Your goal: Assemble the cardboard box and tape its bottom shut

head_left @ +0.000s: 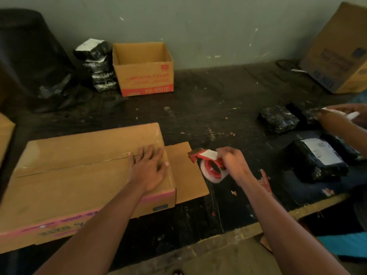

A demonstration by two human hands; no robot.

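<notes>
**Box flaps held flat, tape at the ready**

A big brown cardboard box (79, 175) sits at the near left corner of the dark, scratched table (198, 108). Its two top flaps are folded shut and meet in a long seam (79, 165). One loose brown flap (186, 169) sticks out flat on the right side.

The left hand (148, 169) lies on the box with fingers straight and spread. It presses the flaps down by the right end of the seam. The right hand (230, 161) is curled round a red tape holder with a clear roll (210, 165), just beside the loose flap. Whether tape is on the seam yet is hard to tell.

The box looks light and stiff, but its flaps will likely want to pop up. Pressing close to the seam seems the best hold. Tape is thin and sticky, so it probably needs a firm, straight pull.
</notes>
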